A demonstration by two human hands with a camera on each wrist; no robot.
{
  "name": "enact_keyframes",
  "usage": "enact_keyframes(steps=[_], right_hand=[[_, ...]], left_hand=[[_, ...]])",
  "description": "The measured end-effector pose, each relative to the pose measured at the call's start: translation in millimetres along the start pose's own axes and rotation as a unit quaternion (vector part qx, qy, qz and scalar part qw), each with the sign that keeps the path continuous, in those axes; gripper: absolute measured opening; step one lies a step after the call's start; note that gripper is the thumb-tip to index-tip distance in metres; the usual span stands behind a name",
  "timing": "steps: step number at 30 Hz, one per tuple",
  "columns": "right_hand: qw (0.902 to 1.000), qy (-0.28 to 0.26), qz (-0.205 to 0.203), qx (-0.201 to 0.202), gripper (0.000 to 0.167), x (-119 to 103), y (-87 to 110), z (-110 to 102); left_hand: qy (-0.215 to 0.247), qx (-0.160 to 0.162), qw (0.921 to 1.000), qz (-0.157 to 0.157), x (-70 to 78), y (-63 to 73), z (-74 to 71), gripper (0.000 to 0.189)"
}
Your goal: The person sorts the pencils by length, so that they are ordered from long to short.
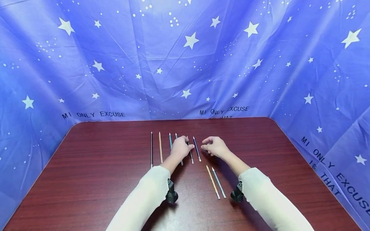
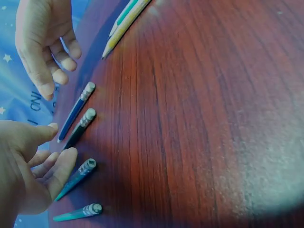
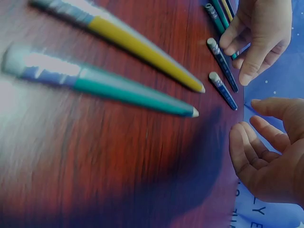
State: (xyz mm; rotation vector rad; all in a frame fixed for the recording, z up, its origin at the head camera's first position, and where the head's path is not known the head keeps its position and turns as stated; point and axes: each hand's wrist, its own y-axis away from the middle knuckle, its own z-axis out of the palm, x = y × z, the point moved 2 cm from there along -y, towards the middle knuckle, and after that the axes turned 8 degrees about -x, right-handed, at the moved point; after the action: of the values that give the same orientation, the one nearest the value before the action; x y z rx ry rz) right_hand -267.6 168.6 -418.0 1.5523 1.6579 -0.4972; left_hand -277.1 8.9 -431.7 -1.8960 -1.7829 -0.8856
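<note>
A row of pencils lies on the brown table, tips toward the far edge. My left hand (image 1: 180, 147) hovers over the row, thumb and fingers apart beside a black pencil (image 1: 191, 156) and partly covering a blue-green pencil (image 2: 76, 180). Just right of it lies a navy pencil (image 1: 197, 149). My right hand (image 1: 216, 146) is to the right of that navy one, its fingers relaxed and holding nothing. Nearer to me, below the right hand, a yellow pencil (image 1: 213, 181) and a teal pencil (image 3: 128, 95) lie side by side.
Further left in the row are a dark pencil (image 1: 151, 149), a light wood-coloured pencil (image 1: 160, 147) and a green pencil (image 1: 170, 139). The wooden table (image 1: 83, 187) ends at a blue star-printed curtain (image 1: 159, 89) behind and on both sides.
</note>
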Motion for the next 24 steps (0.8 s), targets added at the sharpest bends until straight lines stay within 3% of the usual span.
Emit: enact_keyframes(steps=[11, 19, 24], right_hand=[[0.9989, 0.023, -0.014, -0.038, 0.025, 9.5, 22.4, -9.7], [0.9954, 0.051, -0.038, -0.071, 0.025, 10.9, 42.0, -14.4], [0.9926, 0.064, -0.048, -0.091, 0.024, 13.8, 51.1, -16.4]], left_hand=[[-0.010, -0.017, 0.9987, 0.048, 9.4, 17.7, -6.5, 0.034], [0.027, -0.055, 0.9950, 0.079, 18.2, 41.9, -7.6, 0.029], [0.016, -0.074, 0.9927, 0.094, 19.5, 57.0, -3.6, 0.029]])
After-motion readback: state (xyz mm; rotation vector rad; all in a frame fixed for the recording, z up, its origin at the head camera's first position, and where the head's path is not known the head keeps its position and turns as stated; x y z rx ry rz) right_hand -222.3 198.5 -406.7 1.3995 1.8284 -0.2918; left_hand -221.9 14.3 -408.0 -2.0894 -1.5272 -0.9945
